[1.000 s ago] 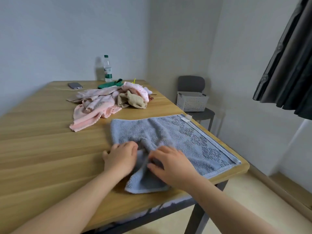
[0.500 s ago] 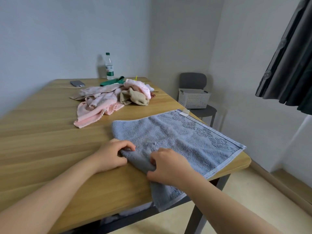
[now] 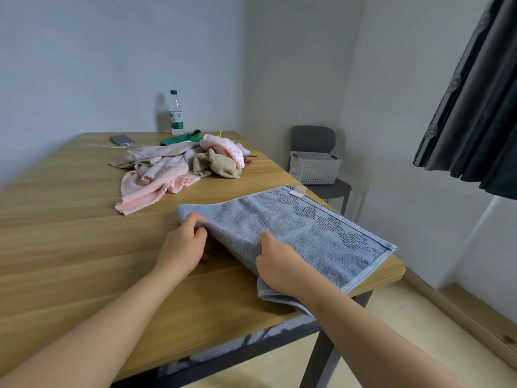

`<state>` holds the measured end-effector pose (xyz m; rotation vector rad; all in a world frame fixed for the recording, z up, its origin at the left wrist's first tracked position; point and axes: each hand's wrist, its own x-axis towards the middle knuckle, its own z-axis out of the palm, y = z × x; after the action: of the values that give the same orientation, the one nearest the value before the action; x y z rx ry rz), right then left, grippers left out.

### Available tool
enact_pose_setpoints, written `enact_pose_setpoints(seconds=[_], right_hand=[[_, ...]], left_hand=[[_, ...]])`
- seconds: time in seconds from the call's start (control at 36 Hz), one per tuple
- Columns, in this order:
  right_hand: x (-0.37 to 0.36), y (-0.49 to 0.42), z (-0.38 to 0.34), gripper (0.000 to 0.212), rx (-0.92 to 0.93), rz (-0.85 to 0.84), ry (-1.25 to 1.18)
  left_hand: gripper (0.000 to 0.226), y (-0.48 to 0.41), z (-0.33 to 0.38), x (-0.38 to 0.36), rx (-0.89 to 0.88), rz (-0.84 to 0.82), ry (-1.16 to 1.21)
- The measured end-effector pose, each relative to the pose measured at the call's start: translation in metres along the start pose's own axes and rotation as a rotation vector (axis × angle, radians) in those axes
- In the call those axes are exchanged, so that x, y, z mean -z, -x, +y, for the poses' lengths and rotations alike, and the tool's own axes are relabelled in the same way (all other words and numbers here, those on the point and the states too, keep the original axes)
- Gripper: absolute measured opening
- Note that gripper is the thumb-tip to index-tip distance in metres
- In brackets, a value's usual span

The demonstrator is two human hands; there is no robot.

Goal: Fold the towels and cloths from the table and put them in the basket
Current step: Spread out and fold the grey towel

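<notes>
White perforated plastic basket (image 3: 314, 170) on the chair (image 3: 313, 138), right of centre; inside hidden. Blue terry towel (image 3: 307, 233) with a woven border lies centre-right on the wood table (image 3: 70, 233). Left hand (image 3: 181, 245) and right hand (image 3: 275, 264) both pinch its near fold. Crumpled pink/beige cloths (image 3: 167, 172) above centre.

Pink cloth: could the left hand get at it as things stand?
Probably yes, once it lets go. The left hand grips the towel by its edge; only bare table lies between it and the pink cloth, whose near end is uncovered.

Head camera, forward-down over table (image 3: 70, 247), near hands.
</notes>
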<state>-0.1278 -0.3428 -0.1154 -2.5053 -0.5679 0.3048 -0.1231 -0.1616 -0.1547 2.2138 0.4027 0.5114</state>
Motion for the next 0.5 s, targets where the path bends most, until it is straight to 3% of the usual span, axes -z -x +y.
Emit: enact_pose_setpoints(seconds=[0.08,0.14,0.25,0.33,0.39,0.5], right_hand=[[0.0,0.003,-0.003,0.015,0.017,0.005,-0.026],[0.003,0.007,-0.004,0.024,0.045,0.029,-0.036],[0.0,0.011,-0.011,0.048,0.104,0.011,0.072],[-0.012,0.012,-0.019,0.068,0.073,-0.013,0.197],[-0.021,0.013,-0.025,0.066,0.04,-0.026,0.308],[-0.025,0.014,-0.034,0.04,0.036,-0.015,0.431]], left_hand=[[0.017,-0.008,0.011,0.008,0.365,-0.052,0.583],[0.013,-0.015,0.012,0.011,0.532,-0.064,0.798],[0.011,-0.022,0.007,0.004,0.509,-0.009,0.67],[0.039,-0.021,0.008,0.0,0.466,0.0,0.623],[0.046,-0.022,0.008,0.0,0.455,-0.006,0.594],[0.048,-0.023,0.004,0.003,0.464,-0.024,0.578]])
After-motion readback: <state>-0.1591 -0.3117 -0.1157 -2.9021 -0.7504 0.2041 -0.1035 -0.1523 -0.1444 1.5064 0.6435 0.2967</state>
